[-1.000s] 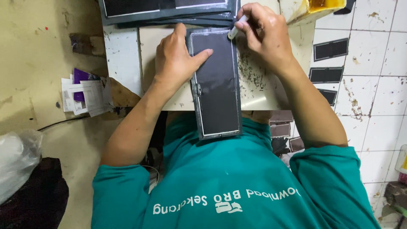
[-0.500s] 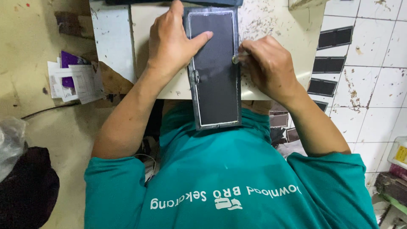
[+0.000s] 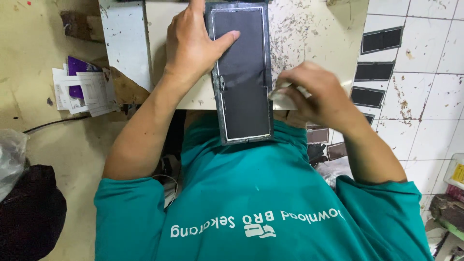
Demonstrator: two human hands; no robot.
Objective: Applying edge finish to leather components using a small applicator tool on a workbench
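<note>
Left hand (image 3: 193,46) pressed flat, fingers spread, thumb lying across upper part of long dark rectangular panel with pale metal edging (image 3: 243,72). Panel lengthwise on speckled cream tabletop (image 3: 314,29), near end overhanging edge above teal shirt (image 3: 251,203). Right hand (image 3: 321,94) blurred, closed on small pale tool (image 3: 280,92), possibly a scraper, tip touching panel's right edge. Loose dark rectangular strips (image 3: 382,41) on white tiled floor (image 3: 425,96) to right. Stack of white and purple papers (image 3: 82,87) on floor to left.
</note>
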